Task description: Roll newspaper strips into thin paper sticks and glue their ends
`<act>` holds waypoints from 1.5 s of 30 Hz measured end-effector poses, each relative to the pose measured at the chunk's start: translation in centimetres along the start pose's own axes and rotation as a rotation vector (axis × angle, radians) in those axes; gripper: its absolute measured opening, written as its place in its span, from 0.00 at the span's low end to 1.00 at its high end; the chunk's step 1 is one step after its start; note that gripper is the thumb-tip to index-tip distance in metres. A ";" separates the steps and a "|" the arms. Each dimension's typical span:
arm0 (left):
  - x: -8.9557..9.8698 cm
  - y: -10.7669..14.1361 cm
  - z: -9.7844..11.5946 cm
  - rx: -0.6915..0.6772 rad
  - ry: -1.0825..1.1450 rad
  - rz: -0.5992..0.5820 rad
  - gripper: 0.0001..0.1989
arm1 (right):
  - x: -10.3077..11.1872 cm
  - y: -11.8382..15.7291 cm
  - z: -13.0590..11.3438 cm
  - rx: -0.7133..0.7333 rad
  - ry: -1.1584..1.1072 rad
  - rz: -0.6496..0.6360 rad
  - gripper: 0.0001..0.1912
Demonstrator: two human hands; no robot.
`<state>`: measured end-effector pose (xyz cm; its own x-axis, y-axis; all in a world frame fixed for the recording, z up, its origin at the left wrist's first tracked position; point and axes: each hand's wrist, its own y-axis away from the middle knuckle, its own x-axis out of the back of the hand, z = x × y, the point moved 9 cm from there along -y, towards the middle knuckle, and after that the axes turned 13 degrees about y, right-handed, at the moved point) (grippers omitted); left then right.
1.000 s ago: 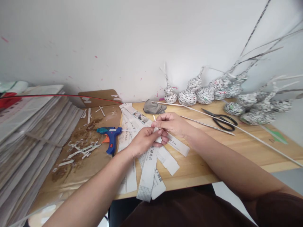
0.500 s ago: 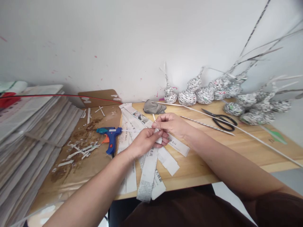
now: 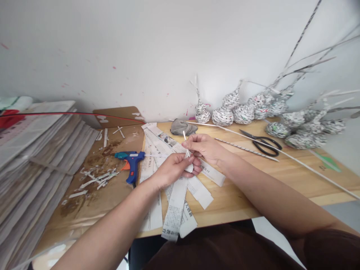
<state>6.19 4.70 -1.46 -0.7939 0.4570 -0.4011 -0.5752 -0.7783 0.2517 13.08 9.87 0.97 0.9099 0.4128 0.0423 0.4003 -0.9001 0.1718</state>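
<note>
My left hand is closed on a newspaper strip whose printed tail hangs down over the table's front edge. Its upper part is folded narrow between my fingers, and a thin white tip sticks up above them. My right hand pinches the strip near that tip, just above and right of my left hand. More newspaper strips lie fanned out on the table under both hands.
A blue glue gun lies left of the strips, beside paper scraps and a newspaper stack. Behind are a grey cloth, black scissors, thin paper rods and woven gourd shapes.
More of the thin white tip shows above my fingers. The folded part and the hanging tail have shifted slightly between my hands, which stay in nearly the same place.
</note>
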 end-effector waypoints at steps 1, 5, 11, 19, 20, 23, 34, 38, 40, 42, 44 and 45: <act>0.0 0.0 0.0 0.000 0.003 0.004 0.21 | -0.4 0.0 -0.1 0.001 0.019 -0.045 0.17; 0.0 0.0 -0.1 -0.002 0.006 0.003 0.21 | -1.1 0.3 -0.1 -0.012 0.065 -0.124 0.17; -0.3 0.0 -0.1 0.002 0.003 -0.022 0.20 | -0.2 0.1 -0.1 0.002 0.040 -0.027 0.18; -0.1 -0.1 -0.2 -0.013 0.014 -0.035 0.20 | 0.4 0.0 -0.1 -0.002 0.003 0.027 0.19; -0.1 -0.1 -0.2 -0.013 0.015 -0.037 0.20 | 0.4 0.0 -0.2 0.005 0.004 0.019 0.18; 0.0 -0.1 -0.3 -0.012 0.023 -0.030 0.21 | -0.6 0.1 -0.3 0.019 0.067 -0.109 0.17; -0.3 0.1 -0.1 0.000 0.024 -0.025 0.18 | -0.3 0.0 -0.3 0.024 0.067 -0.124 0.16; -0.5 0.1 -0.1 -0.003 -0.008 -0.037 0.18 | 0.9 -0.2 0.1 -0.003 -0.006 0.031 0.18; -0.5 0.1 0.0 -0.006 -0.007 -0.034 0.18 | 0.9 -0.2 0.1 0.003 -0.005 0.019 0.18; -0.4 0.1 0.0 -0.004 0.009 -0.022 0.17 | 0.1 -0.2 -0.1 0.019 0.041 -0.082 0.16; -0.4 0.2 0.0 -0.003 0.014 -0.016 0.17 | -0.4 -0.1 -0.2 0.024 0.074 -0.139 0.16; -0.4 0.2 0.0 -0.003 0.011 -0.016 0.17 | -0.3 -0.1 -0.2 0.023 0.071 -0.118 0.16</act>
<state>6.42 4.39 -1.22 -0.7823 0.4648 -0.4146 -0.5874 -0.7720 0.2429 12.77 9.85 1.19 0.8467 0.5240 0.0927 0.5073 -0.8474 0.1569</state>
